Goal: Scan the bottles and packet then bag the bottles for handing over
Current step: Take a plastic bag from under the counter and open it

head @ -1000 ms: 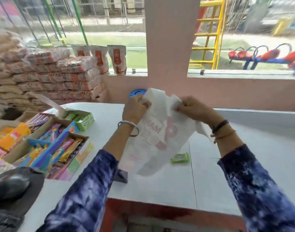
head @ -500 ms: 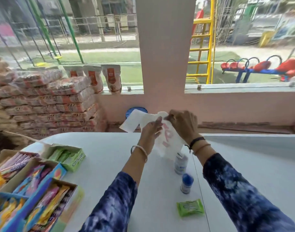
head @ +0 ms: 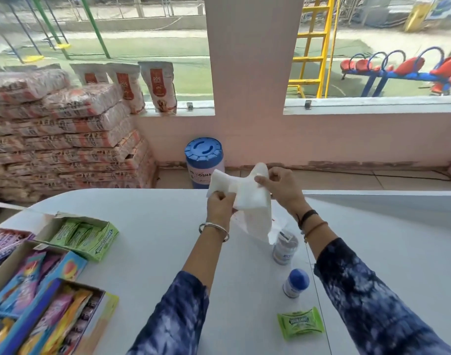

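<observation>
Both hands hold a white plastic bag [head: 250, 201] up over the far part of the white counter [head: 147, 252]. My left hand [head: 219, 206] pinches one side of its top and my right hand [head: 280, 190] pinches the other. The bag's lower end hangs down just above a small bottle [head: 284, 248] with its top partly hidden behind the plastic. A second small white bottle with a blue cap [head: 295, 283] stands nearer to me. A green packet [head: 300, 322] lies flat in front of that bottle.
Open boxes of sweets [head: 37, 290] and a green gum box [head: 88, 239] line the counter's left side. Behind the counter stand stacked sacks [head: 65, 139], a blue-lidded tub [head: 204, 160] and a window wall.
The hands have moved forward and upward with the bag, away from me. The bag was spread wide a second ago; now it is bunched between the hands, uncovering both bottles.
</observation>
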Available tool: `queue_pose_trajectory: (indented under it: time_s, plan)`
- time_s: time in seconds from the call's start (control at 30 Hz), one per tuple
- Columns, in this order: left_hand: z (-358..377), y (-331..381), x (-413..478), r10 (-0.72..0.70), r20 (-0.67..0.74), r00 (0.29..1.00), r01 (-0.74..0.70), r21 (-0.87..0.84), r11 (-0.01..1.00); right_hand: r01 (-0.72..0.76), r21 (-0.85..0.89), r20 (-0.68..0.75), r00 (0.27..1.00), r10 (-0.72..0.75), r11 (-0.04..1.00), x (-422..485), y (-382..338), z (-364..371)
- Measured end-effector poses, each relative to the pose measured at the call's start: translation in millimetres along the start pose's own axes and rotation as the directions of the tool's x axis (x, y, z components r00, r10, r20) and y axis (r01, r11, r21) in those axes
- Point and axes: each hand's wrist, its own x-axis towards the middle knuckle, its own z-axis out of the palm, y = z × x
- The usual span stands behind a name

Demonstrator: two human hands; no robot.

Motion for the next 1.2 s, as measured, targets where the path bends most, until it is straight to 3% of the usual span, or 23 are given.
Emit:
queue_pose_trajectory:
  time_s: [0.07, 0.13, 0.23, 0.37, 0.47, 0.53, 0.6, 0.67, 0.7, 0.87, 1.03, 1.1, 1.13, 1.2]
  plan:
    - [3, 0, 4, -0.008, -0.002, 1.0, 0.008, 0.033, 0.999, 0.001, -0.137, 0.13, 0.991, 0.017, 0.991, -4, -5, 10]
    - [7, 0, 4, 0.01, -0.06, 0.998, 0.001, 0.177, 0.984, 0.06, -0.243, 0.192, 0.981, -0.013, 0.968, -8, -11, 15]
    - [2, 3, 0, 0.142, -0.178, 0.974, -0.079, 0.318, 0.945, 0.15, -0.361, -0.055, 0.982, -0.182, 0.92, 1, -21, -6]
    - [-27, 8, 1, 0.163, -0.357, 0.92, -0.086, 0.223, 0.971, 0.13, -0.491, -0.429, 0.824, -0.369, 0.862, 25, -43, -65]
    - [-29, 7, -3, 0.236, -0.364, 0.901, -0.108, 0.338, 0.935, 0.212, -0.552, -0.457, 0.731, -0.506, 0.807, 37, -54, -85]
    - [-19, 1, -5, 0.518, -0.292, 0.804, -0.269, 0.598, 0.755, 0.293, -0.6, -0.339, 0.749, -0.569, 0.744, 37, -53, -76]
    - [-7, -2, -5, 0.755, -0.067, 0.652, -0.411, 0.806, 0.426, 0.335, -0.624, -0.258, 0.764, -0.591, 0.706, 37, -49, -61]
    - [-1, -4, -3, 0.824, 0.152, 0.546, -0.496, 0.851, 0.172, 0.349, -0.644, -0.219, 0.768, -0.601, 0.681, 39, -44, -50]
    - [2, -5, -3, 0.833, 0.221, 0.508, -0.539, 0.836, 0.106, 0.347, -0.656, -0.209, 0.77, -0.603, 0.67, 41, -39, -45]
    - [10, -7, -7, 0.834, 0.465, 0.298, -0.796, 0.603, -0.052, 0.285, -0.721, -0.187, 0.797, -0.574, 0.631, 51, -10, -35]
    - [17, 4, -9, 0.759, 0.646, 0.081, -0.903, 0.37, -0.219, 0.233, -0.786, -0.175, 0.804, -0.568, 0.573, 56, 0, -42]
    - [19, 11, -10, 0.713, 0.697, 0.079, -0.923, 0.322, -0.212, 0.218, -0.825, -0.168, 0.787, -0.594, 0.522, 59, 1, -51]
    - [19, 16, -11, 0.695, 0.71, 0.113, -0.924, 0.333, -0.189, 0.206, -0.836, -0.179, 0.775, -0.606, 0.509, 60, 2, -55]
    - [22, 24, -12, 0.666, 0.699, 0.259, -0.905, 0.417, -0.086, 0.197, -0.824, -0.227, 0.744, -0.629, 0.531, 62, 4, -63]
